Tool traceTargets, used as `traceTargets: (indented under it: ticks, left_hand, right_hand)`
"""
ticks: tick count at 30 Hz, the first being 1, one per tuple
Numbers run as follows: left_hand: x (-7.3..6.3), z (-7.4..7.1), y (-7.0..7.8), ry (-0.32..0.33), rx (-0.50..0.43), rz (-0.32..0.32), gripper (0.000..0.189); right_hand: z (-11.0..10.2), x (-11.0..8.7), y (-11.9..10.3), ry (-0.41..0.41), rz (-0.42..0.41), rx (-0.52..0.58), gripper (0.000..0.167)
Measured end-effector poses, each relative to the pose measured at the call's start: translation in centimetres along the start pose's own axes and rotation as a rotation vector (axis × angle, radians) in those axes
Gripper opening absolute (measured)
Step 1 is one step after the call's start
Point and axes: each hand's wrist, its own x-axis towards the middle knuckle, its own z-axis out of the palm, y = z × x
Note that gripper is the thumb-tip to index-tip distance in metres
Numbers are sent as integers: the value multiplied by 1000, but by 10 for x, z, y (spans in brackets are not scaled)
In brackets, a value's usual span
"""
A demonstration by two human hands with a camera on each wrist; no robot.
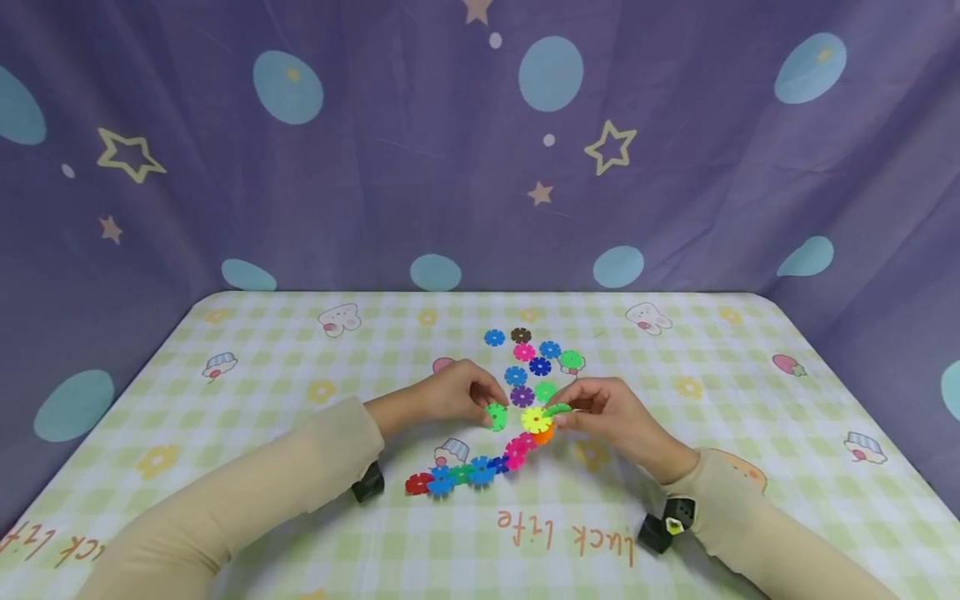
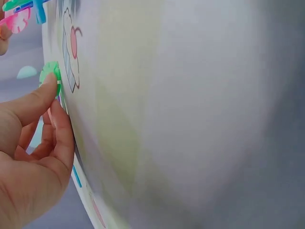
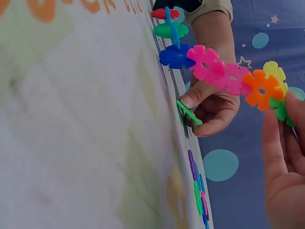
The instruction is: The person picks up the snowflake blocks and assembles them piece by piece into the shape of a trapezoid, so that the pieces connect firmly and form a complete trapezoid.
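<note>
My left hand [image 1: 459, 393] pinches a loose green snowflake disc [image 1: 496, 417] between thumb and fingers, low over the tablecloth; the left wrist view shows the thumb flat on that disc [image 2: 50, 76]. With my right hand [image 1: 611, 417] I hold the end of a chain of slotted discs by its green disc [image 1: 557, 409]. From there the chain runs through a yellow disc [image 1: 536, 420], an orange disc [image 3: 262, 90] and pink discs [image 3: 208, 64] to blue and green ones, ending in a red disc [image 1: 418, 484] at the left. The two hands are a short gap apart.
Beyond the hands lie several loose discs, among them a purple disc [image 1: 522, 396], a brown disc [image 1: 521, 335] and a light green disc [image 1: 572, 360]. A checked tablecloth [image 1: 262, 375] covers the table, and a purple patterned curtain [image 1: 480, 167] hangs behind it.
</note>
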Motion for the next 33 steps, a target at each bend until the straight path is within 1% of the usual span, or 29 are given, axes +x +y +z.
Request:
traceTargets:
  ticks: [3, 6, 10, 13, 18, 22, 25, 28, 33]
  left_hand:
    - [-2, -2, -1, 9, -5, -3, 20]
    - [-4, -4, -3, 39, -16, -18, 14]
    - [-11, -7, -4, 95, -88, -47, 10]
    - [-19, -10, 0, 141, -147, -57, 11]
    - [-35, -12, 14, 220, -173, -36, 13]
    - [-46, -8, 26, 266, -192, -11, 13]
    - [-52, -1, 33, 304, -182, 18, 13]
    - [-53, 6, 37, 336, -152, 32, 13]
    - [-53, 15, 42, 368, -112, 28, 8]
  right_hand:
    - [2, 1, 1, 39, 10, -5, 11]
    - [3, 1, 3, 72, 7, -1, 12]
    - [5, 3, 6, 99, -16, 7, 14]
    - [8, 5, 7, 125, -20, 5, 15]
    - [11, 7, 6, 199, 8, -2, 16]
    - [13, 7, 6, 244, 12, 19, 19]
    - [14, 7, 5, 265, 10, 39, 21]
    - [14, 8, 5, 280, 16, 51, 22]
    - [16, 8, 5, 289, 34, 68, 22]
